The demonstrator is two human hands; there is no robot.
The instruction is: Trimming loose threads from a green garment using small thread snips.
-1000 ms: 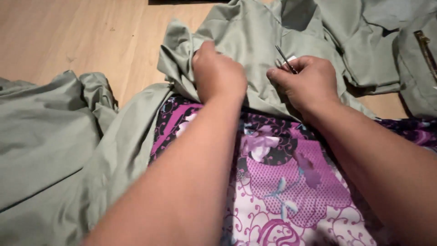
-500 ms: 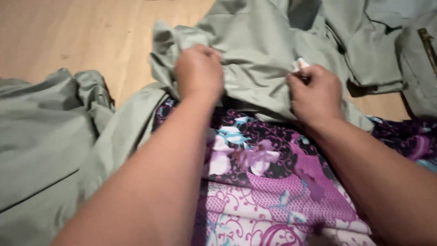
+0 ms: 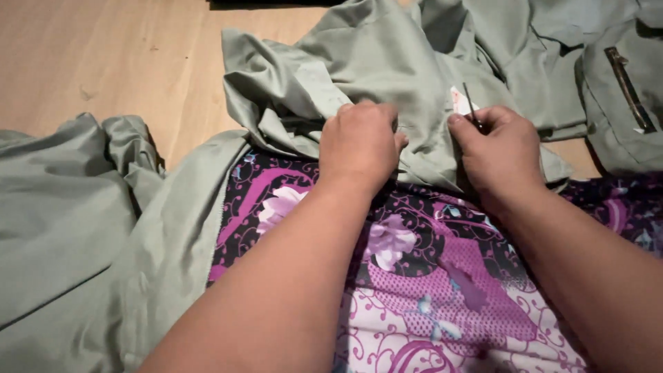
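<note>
Just right of the frame's centre, the right hand (image 3: 501,141) pinches a thin dark needle-like tool (image 3: 472,107) between thumb and fingers, its long axis running up and slightly left from the fingertips. Beside it, at centre, the left hand (image 3: 360,145) is closed on a bunched fold of sage-green fabric (image 3: 373,62), which spreads toward the upper frame over the wooden floor (image 3: 103,62); a purple floral cloth (image 3: 428,276) fills the lower middle
</note>
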